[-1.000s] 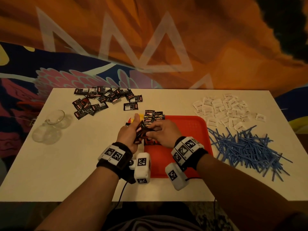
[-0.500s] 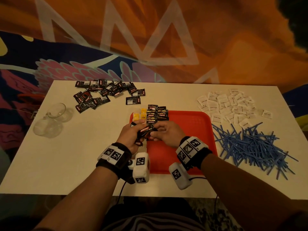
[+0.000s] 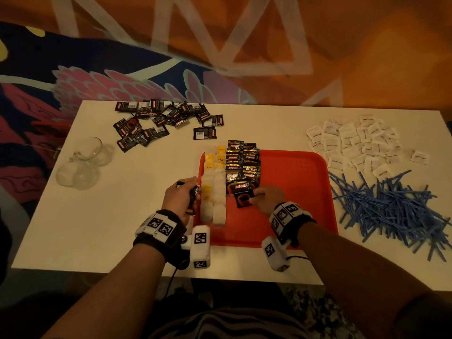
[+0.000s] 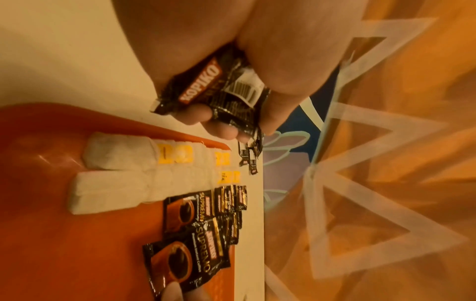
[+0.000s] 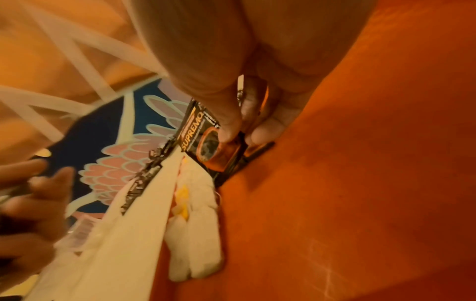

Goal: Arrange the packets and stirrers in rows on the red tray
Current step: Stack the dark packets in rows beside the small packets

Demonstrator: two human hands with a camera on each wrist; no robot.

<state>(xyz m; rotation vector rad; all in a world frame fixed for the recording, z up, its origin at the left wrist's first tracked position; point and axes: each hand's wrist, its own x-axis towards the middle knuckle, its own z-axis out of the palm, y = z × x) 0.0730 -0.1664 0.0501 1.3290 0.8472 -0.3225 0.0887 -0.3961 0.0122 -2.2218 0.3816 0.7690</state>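
My right hand [image 3: 267, 198] pinches a black coffee packet [image 3: 243, 197] by its near right corner, thumb on top and fingers under the edge, and lays it on the red tray [image 3: 300, 192] at the near end of the coffee rows [image 3: 242, 165]. The right wrist view shows my thumb [image 5: 226, 130] pressing the packet's printed face against the tray floor. That packet sits tilted, overlapping the last one in the rows.

My left hand [image 3: 179, 198] is clenched round a small stack of black packets [image 4: 219, 87], just off the tray's left edge above the tabletop [image 3: 110, 216]. The stack stands on edge between thumb and curled fingers.

On the tray's left side lie two rows of white tea bags [image 3: 212, 192] with yellow tags, running from the far edge toward me. The coffee rows lie touching them on the right.

A loose pile of black packets [image 3: 161, 121] rests on the far left of the tabletop, with two clear glass cups [image 3: 83, 162] nearer the left edge. White sugar packets [image 3: 362, 143] are heaped far right, and blue stirrers [image 3: 391, 206] lie in a tangle beside the tray's right rim.
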